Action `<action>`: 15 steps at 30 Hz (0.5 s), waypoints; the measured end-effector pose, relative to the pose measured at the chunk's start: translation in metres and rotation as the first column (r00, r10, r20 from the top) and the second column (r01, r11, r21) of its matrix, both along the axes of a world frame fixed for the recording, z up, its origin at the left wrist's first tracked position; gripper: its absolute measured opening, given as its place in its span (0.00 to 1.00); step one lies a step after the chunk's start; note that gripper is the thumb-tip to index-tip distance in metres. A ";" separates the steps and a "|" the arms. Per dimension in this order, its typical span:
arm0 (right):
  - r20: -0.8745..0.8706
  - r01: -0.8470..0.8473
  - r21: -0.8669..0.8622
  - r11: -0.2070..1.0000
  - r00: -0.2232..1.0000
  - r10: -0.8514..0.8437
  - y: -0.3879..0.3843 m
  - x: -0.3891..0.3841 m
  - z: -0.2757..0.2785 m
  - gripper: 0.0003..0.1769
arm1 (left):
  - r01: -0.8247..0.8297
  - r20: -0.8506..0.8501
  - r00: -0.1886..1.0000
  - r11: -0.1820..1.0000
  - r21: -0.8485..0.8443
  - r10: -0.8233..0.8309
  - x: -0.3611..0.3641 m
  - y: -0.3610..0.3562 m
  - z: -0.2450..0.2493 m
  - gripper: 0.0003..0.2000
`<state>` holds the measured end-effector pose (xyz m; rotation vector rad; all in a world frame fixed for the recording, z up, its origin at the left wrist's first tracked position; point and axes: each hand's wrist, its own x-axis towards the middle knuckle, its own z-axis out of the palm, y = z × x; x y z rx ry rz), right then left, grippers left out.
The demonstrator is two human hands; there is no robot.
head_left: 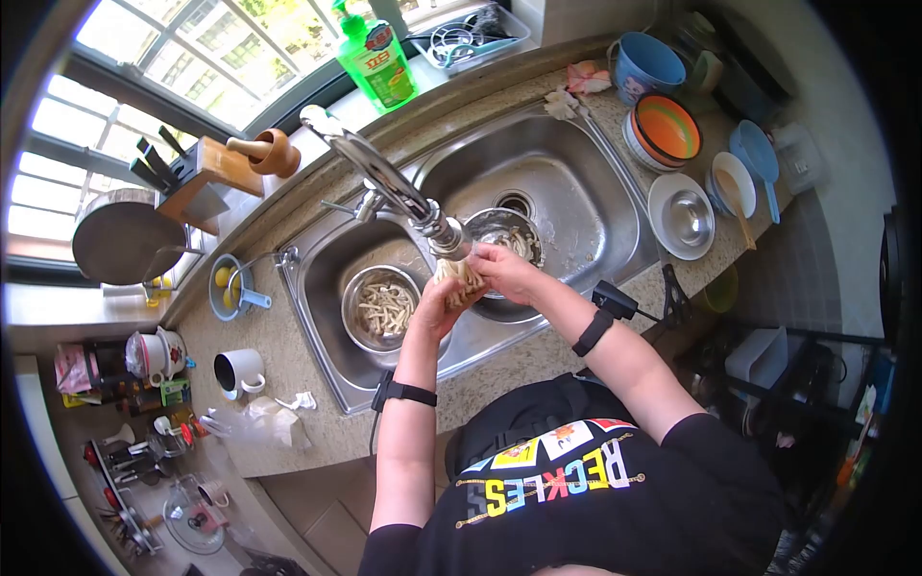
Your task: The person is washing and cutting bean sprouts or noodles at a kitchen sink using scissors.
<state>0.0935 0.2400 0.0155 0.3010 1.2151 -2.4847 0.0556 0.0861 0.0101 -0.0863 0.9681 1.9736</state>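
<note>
Under the faucet [447, 235] at the middle of the sink, both hands are on a bunch of pale, thin-stemmed mushrooms [461, 281]. My left hand [440, 305] is closed round the bunch from the left and below. Against its upper right side, the fingers of my right hand [506, 273] pinch the mushrooms. Below and left, a steel bowl [351, 331] with loose mushroom pieces [387, 308] sits in the left basin. Behind my right hand, a second steel bowl [538, 252] in the right basin holds more bits, partly hidden by the hands.
The double sink [586, 182] has a raised rim. A knife block [216, 173], wooden mortar [279, 154] and green soap bottle [377, 62] stand along the window. Stacked bowls [663, 132] and a white plate [659, 216] are at right; a mug [240, 370] and blue colander [229, 286] at left.
</note>
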 end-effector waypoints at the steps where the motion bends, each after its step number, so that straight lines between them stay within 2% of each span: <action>1: 0.060 0.058 -0.105 0.993 0.997 -0.051 -0.001 -0.001 0.000 0.12 | -0.016 0.039 0.999 0.999 0.032 0.015 0.000 -0.002 -0.004 0.22; 2: 0.082 0.121 -0.128 0.984 0.990 -0.111 -0.004 -0.001 0.000 0.10 | -0.037 0.052 0.998 0.999 0.027 0.035 0.000 -0.001 -0.004 0.22; 6: 0.098 0.130 -0.088 0.988 0.988 -0.121 -0.002 -0.002 -0.029 0.11 | -0.044 -0.014 0.999 0.999 -0.022 0.043 0.004 0.006 -0.013 0.21; 8: 0.081 0.266 -0.039 0.963 0.962 -0.262 -0.007 -0.001 -0.035 0.05 | -0.184 -0.074 0.981 0.980 -0.081 0.178 0.008 0.015 -0.014 0.19; 9: 0.082 0.263 -0.040 0.964 0.962 -0.259 -0.010 -0.001 -0.038 0.05 | -0.188 -0.073 0.981 0.979 -0.082 0.182 0.010 0.020 -0.014 0.19; 11: 0.014 0.398 0.140 0.907 0.915 -0.403 -0.017 -0.001 -0.038 0.04 | -0.298 -0.099 0.953 0.947 -0.119 0.287 0.012 0.025 -0.014 0.16; 15: 0.036 0.360 0.122 0.925 0.930 -0.367 -0.021 0.002 -0.025 0.05 | -0.292 -0.064 0.956 0.944 -0.153 0.285 0.012 0.019 -0.029 0.14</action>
